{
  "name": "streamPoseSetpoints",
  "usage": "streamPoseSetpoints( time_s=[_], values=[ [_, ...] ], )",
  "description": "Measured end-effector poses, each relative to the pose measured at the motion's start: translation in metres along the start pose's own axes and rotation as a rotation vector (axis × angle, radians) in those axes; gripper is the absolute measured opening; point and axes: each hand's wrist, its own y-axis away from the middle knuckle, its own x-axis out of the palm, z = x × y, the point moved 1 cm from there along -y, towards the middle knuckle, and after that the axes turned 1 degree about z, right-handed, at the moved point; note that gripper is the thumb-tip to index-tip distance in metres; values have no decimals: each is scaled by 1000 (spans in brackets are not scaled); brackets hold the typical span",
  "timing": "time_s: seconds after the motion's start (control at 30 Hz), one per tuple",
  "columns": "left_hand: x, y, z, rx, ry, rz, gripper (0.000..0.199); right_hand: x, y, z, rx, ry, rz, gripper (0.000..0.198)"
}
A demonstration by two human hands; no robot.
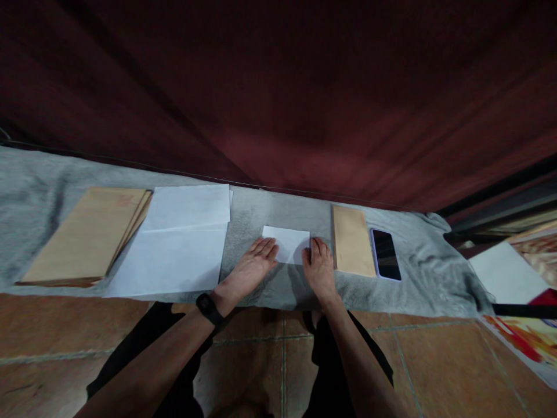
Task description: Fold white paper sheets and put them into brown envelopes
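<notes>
A small white folded sheet of paper (287,241) lies on the grey cloth between my two hands. My left hand (258,259) rests flat, fingers stretched, with its fingertips over the paper's lower left edge. At the opposite side, my right hand (319,267) touches the right edge. Its thumb lies at the paper and its fingers point away from me just past the edge, apart from the thumb. Close to the right hand is a stack of small brown envelopes (353,241). Larger white sheets (183,247) lie left of my left hand.
A stack of large brown envelopes (87,238) sits at the far left. A phone (386,254) lies right of the small envelopes. Grey cloth (435,267) covers the narrow surface, and a dark red curtain (278,104) hangs behind it. Printed packaging (526,342) stands at the right.
</notes>
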Motion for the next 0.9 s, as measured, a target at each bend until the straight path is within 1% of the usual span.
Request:
streamPoseSetpoints(
  time_s=[0.1, 0.27, 0.37, 0.43, 0.5, 0.57, 0.67, 0.73, 0.8, 0.83, 0.9],
  values=[
    [-1, -1, -7, 32, 3, -6, 42, -9, -6, 3, 75, -28, 45, 38],
    [-1, -3, -16, -5, 16, -11, 45, -17, -11, 7, 214, -104, 147, 34],
    [-4, -5, -20, -34, -3, -26, 49, -16, -14, 5, 278, -217, 178, 30],
    [-7, -6, -24, -38, -10, -42, 54, -15, -16, 3, 305, -357, 190, 24],
    [-9, -6, -28, -32, -10, -53, 59, -14, -20, 1, 343, -556, 202, 19],
    [-10, -6, -32, -37, -6, -65, 61, -15, -22, 2, 371, -809, 224, 23],
    [-15, -8, -38, -91, 35, -116, 55, -19, -22, 10, 352, -1196, 267, 35],
    [-21, -9, -39, -148, 127, -187, 49, -22, -21, 15, 328, -1351, 291, 42],
    [-29, -11, -37, -220, 324, -281, 43, -25, -20, 18, 334, -1365, 278, 48],
    [-32, -12, -36, -273, 470, -334, 42, -25, -20, 18, 340, -1329, 257, 49],
    [-35, -16, -34, -411, 843, -436, 47, -25, -19, 19, 347, -1229, 222, 51]
  ],
)
